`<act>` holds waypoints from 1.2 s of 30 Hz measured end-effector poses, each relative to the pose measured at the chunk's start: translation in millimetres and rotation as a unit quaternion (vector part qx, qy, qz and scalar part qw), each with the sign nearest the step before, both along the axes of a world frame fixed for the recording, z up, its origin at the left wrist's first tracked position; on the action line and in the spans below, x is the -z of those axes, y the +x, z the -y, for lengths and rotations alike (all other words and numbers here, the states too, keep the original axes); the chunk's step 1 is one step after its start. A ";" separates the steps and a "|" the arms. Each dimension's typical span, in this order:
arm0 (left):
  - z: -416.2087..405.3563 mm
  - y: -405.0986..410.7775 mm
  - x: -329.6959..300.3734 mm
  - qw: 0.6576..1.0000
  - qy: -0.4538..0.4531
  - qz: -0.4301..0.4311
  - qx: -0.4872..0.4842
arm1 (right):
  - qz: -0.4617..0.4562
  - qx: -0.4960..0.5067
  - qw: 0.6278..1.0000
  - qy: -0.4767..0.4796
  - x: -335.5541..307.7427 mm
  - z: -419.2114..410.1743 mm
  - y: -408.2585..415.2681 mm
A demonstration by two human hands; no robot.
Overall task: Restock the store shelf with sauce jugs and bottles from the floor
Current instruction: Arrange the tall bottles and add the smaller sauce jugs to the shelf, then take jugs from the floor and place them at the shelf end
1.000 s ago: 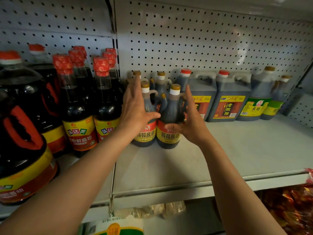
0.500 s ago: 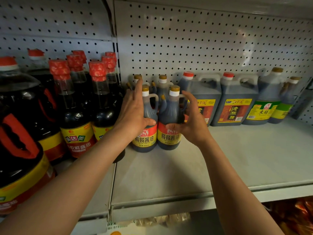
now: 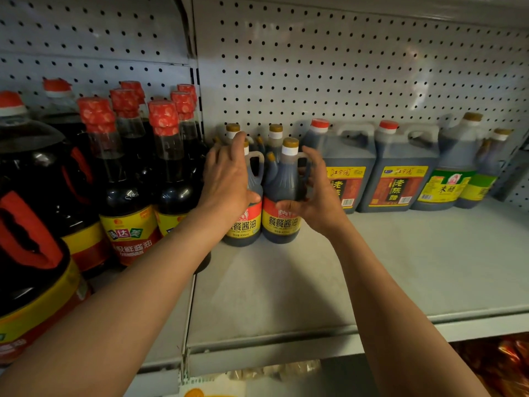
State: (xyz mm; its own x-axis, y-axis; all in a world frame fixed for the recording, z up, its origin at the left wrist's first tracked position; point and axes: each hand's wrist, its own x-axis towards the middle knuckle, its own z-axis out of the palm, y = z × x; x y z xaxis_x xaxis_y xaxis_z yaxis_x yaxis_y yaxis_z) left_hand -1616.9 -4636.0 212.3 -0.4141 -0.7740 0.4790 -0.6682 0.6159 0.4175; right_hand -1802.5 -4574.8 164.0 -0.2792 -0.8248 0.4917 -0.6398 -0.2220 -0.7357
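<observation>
Both my hands stay on 2 front soy sauce bottles (image 3: pixel 282 196), barely shifted; 4 stand on the shelf (image 3: pixel 372 267). Left hand (image 3: pixel 229 181) and right hand (image 3: pixel 317 202) curl around them.

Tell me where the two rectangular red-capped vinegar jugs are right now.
In the head view, the two rectangular red-capped vinegar jugs stand side by side at the back of the grey shelf, right of the right hand, left of the green-labelled jugs.

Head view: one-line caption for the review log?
Left hand and right hand each hold a gold-capped soy sauce bottle upright on the grey shelf.
</observation>
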 end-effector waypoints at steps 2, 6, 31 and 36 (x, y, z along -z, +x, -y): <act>-2.2 -0.3 1.2 1.000 -0.003 -0.004 0.001 | 0.007 0.001 1.000 0.005 1.2 -0.2 2.0; -5.7 -1.5 3.1 1.000 -0.019 0.000 -0.017 | 0.018 0.019 0.999 0.027 1.6 -3.2 8.5; -169.4 119.2 114.9 0.945 0.191 -0.067 0.257 | -0.151 0.368 0.880 0.259 46.1 -286.8 177.3; -222.8 166.8 182.6 0.927 0.228 -0.008 0.298 | -0.112 0.387 0.850 0.339 100.5 -354.6 253.2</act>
